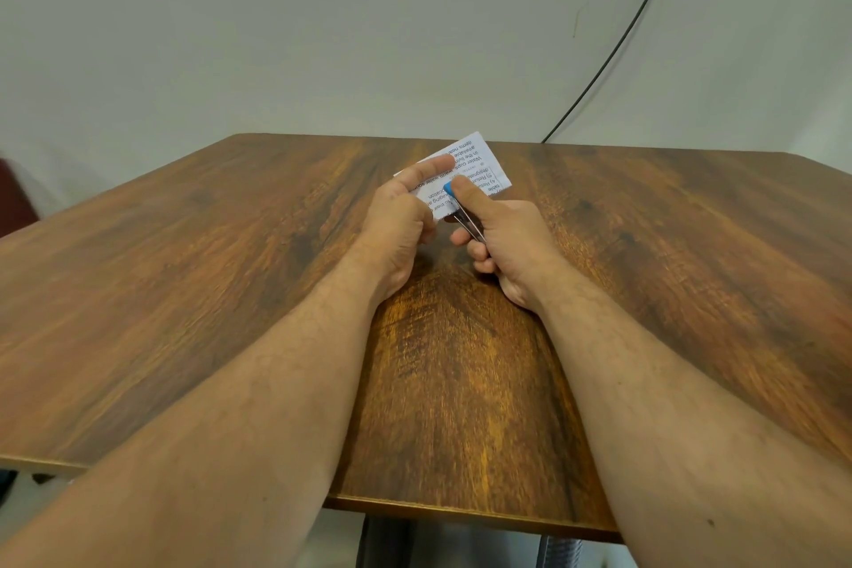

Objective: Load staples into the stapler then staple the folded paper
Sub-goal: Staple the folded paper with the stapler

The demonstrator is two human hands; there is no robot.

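Above the wooden table (pixel 230 291), the left hand (pixel 396 226) pinches the folded white printed paper (pixel 479 161) while the right hand (pixel 511 244) curls round the small blue-tipped metal stapler (pixel 454 203) clamped over its near edge; a slipping pinch could misplace the staple

Matt printed paper (pixel 479 161), metal stapler (pixel 465 221) w/ blue plastic tip, semi-gloss wood-grain table (pixel 230 268)
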